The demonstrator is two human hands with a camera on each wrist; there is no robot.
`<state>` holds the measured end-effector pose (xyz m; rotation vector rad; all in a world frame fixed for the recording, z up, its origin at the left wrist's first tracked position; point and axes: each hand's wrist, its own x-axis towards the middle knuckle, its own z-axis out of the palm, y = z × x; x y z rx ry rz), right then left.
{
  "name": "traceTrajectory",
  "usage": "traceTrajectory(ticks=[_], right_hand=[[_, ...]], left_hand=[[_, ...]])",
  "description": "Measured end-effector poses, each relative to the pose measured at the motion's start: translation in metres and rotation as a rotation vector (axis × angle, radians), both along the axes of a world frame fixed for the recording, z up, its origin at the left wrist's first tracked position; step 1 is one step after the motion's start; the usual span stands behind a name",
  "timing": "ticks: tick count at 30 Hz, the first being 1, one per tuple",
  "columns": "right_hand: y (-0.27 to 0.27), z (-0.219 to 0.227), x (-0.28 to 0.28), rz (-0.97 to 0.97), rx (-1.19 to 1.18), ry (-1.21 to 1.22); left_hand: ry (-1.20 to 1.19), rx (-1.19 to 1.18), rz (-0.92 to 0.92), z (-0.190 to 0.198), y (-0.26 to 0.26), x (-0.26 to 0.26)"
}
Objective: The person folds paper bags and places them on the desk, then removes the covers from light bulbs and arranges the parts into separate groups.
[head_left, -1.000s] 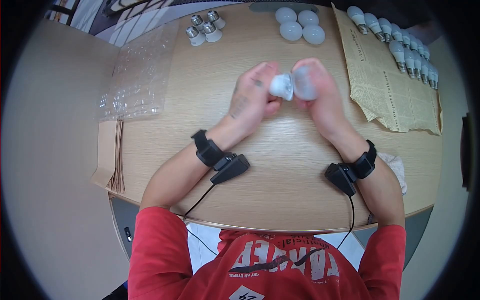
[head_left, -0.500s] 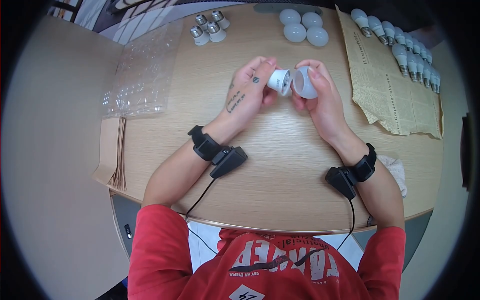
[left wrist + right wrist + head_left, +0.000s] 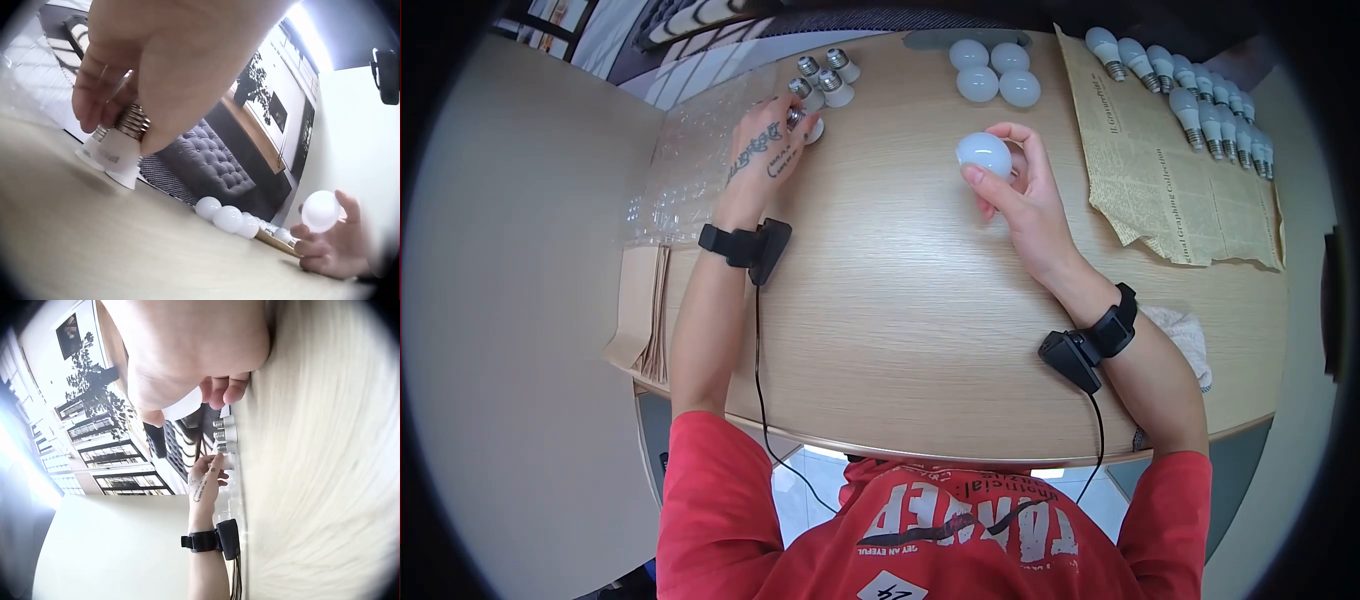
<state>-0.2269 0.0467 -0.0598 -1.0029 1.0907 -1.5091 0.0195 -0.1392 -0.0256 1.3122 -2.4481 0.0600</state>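
At the far left of the table, my left hand (image 3: 762, 152) pinches a white light bulb base (image 3: 122, 156) by its silver screw cap. That base stands with its wide end down on the tabletop, beside several similar bulb bases (image 3: 837, 90). My right hand (image 3: 1032, 208) holds a white, round bulb cover (image 3: 984, 153) between thumb and fingers, raised over the middle of the table. In the right wrist view the palm hides most of this cover.
Several round bulb covers (image 3: 977, 85) sit at the back centre. Assembled light bulbs (image 3: 1186, 112) lie in rows on printed brown paper (image 3: 1165, 205) at the right. Clear plastic packaging (image 3: 685, 170) and folded brown paper (image 3: 638, 310) lie left; a pale cloth (image 3: 1180, 340) lies near the right forearm.
My left hand has carried the bulb base from beside the cover to the group at the back left. My right hand keeps the cover in about the same place, now turned dome up.
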Motion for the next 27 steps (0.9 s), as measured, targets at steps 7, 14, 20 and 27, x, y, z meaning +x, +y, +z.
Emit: traceTrajectory(ticks=[7, 14, 20, 27], right_hand=[[0.001, 0.003, 0.001, 0.02, -0.006, 0.048], [0.002, 0.005, 0.0, 0.042, 0.021, 0.117], [-0.002, -0.008, 0.002, -0.077, 0.003, 0.152], [-0.003, 0.012, -0.009, -0.108, 0.15, 0.37]], left_hand=[[0.016, 0.001, 0.058, -0.008, -0.009, 0.001], [0.061, 0.056, 0.139, -0.008, -0.011, -0.003], [0.086, -0.266, 0.108, -0.013, -0.003, 0.002], [0.51, 0.462, -0.048, -0.01, 0.047, -0.037]])
